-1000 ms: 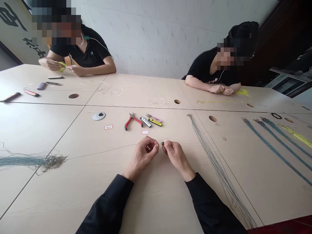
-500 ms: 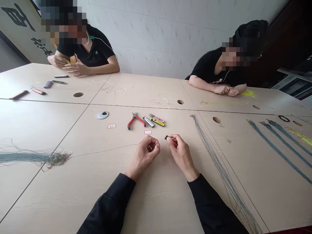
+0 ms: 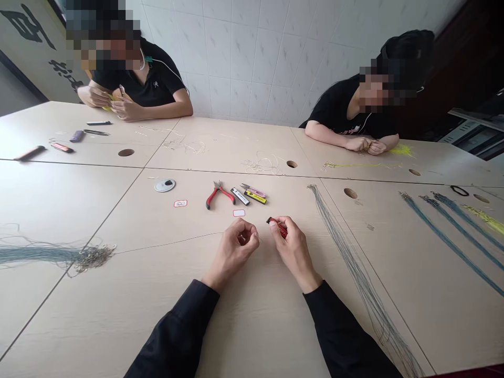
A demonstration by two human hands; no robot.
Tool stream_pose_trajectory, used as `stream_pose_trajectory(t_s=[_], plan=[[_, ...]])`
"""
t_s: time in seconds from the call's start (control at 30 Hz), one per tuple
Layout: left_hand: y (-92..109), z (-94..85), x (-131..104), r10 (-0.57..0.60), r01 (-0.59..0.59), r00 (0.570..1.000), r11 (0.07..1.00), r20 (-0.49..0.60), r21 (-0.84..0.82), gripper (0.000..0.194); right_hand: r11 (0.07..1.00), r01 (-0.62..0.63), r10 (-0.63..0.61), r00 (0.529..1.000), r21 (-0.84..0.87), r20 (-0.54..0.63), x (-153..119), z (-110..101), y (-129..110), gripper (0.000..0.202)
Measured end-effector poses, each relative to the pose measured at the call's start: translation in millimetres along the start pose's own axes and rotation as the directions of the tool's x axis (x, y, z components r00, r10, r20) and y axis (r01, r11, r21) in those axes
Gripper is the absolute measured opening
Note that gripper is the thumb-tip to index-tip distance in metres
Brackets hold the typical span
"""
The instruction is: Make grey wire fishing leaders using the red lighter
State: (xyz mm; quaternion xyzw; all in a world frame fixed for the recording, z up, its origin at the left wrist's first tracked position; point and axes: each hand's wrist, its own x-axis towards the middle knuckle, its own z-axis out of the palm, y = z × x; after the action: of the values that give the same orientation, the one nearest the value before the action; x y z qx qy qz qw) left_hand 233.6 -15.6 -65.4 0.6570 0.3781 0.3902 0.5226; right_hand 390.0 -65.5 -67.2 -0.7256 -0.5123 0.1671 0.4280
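Observation:
Between the fingertips of my left hand [image 3: 238,245], a thin cord [image 3: 169,244] is pinched. It runs left across the table to a bundle of blue-grey cords [image 3: 43,253] with metal clasps [image 3: 94,257] at its end. My right hand [image 3: 291,247] grips a red lighter [image 3: 281,229], its black top pointing toward the left hand; no flame can be made out. A small gap separates the two hands. Beyond them lie red-handled pliers [image 3: 220,195], a white lighter [image 3: 240,196], a yellow-and-black lighter [image 3: 255,197] and pink-handled snips [image 3: 255,191].
A long cord bundle [image 3: 346,252] lies right of my hands, with more blue bundles [image 3: 452,236] farther right. A round metal cover [image 3: 165,185] and small red-edged labels [image 3: 239,213] lie ahead. Across the table [image 3: 220,157], two people handle yellow cords [image 3: 354,165].
My hands stay almost in place; slightly more of the red lighter shows in my right hand. The left co-worker's hands have shifted a little.

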Motion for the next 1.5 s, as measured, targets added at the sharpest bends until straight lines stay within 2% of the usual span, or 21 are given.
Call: stream_pose_trajectory(t_s=[0.17, 0.53, 1.03, 1.2, 1.37, 1.5], plan=[[-0.6, 0.2, -0.1, -0.005, 0.005, 1.000, 1.000, -0.002, -0.003, 0.010, 0.998, 0.052, -0.053, 0.997, -0.039, -0.049, 2.2, 3.8, 9.6, 0.032], [1.1, 0.0, -0.6, 0.008, -0.008, 1.000, 1.000, -0.004, -0.007, 0.013, 0.967, 0.157, -0.167, 0.985, -0.198, -0.033, 8.5, 5.3, 20.7, 0.025], [4.3, -1.1, -1.2, 0.015, -0.015, 1.000, 1.000, 0.001, 0.009, 0.012, 0.955, 0.149, -0.169, 0.984, -0.258, -0.055, 10.7, 10.7, 24.7, 0.028], [4.2, -0.9, -1.0, 0.009, -0.010, 1.000, 1.000, 0.008, 0.005, 0.013, 0.967, 0.137, -0.161, 0.982, -0.213, -0.101, 10.7, 10.9, 23.8, 0.035], [2.3, -0.5, -0.7, 0.008, -0.008, 1.000, 1.000, 0.008, 0.002, 0.014, 0.971, 0.128, -0.148, 0.985, -0.204, -0.089, 12.6, 9.6, 23.3, 0.024], [-0.5, 0.2, -0.6, 0.005, -0.005, 1.000, 1.000, 0.014, 0.000, 0.011, 0.969, 0.144, -0.167, 0.981, -0.203, -0.100, 10.2, 9.3, 24.6, 0.027]])
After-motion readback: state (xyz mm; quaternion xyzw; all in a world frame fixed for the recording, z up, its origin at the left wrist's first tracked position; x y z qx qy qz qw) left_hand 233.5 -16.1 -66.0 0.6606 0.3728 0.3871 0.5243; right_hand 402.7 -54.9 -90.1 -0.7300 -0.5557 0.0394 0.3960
